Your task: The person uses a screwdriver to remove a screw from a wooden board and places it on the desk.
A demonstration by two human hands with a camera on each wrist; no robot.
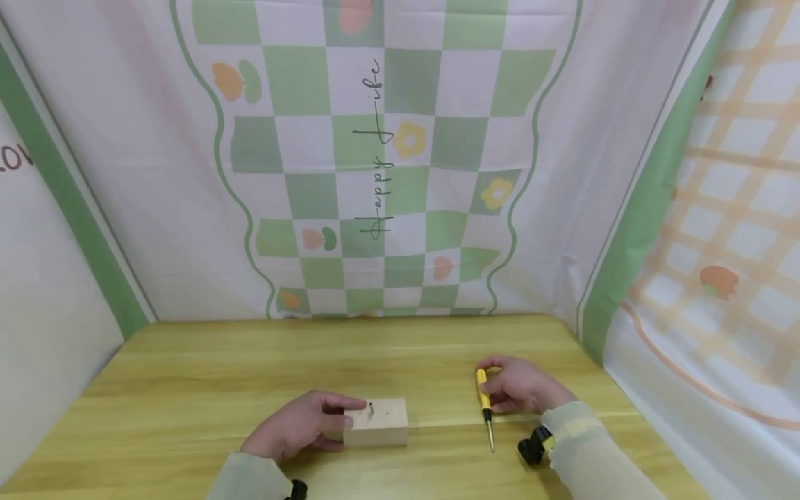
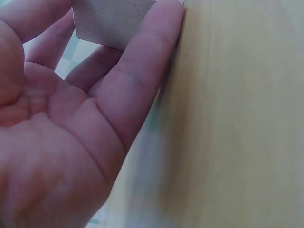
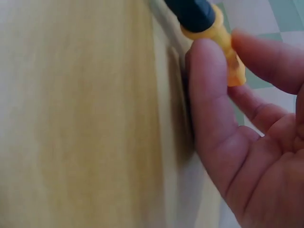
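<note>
A pale wooden block (image 1: pixel 375 436) lies on the table left of centre. My left hand (image 1: pixel 306 425) grips its left end between fingers and thumb. From the top face of the block rises a thin dark screw (image 1: pixel 371 408), with a small dark spot to its right. Over on the right, my right hand (image 1: pixel 519 385) pinches the yellow handle of a screwdriver (image 1: pixel 482 389), its metal tip pointing back toward me. The right wrist view shows the screwdriver's black collar (image 3: pixel 195 14) beyond the fingers. Only the block's end (image 2: pixel 109 21) shows in the left wrist view.
The wood-grain table (image 1: pixel 262 361) runs back to a hanging cloth (image 1: pixel 412 160) with green checks. More cloth hangs along both sides. A black wrist camera (image 1: pixel 534 446) sits on the right sleeve, close to the screwdriver tip.
</note>
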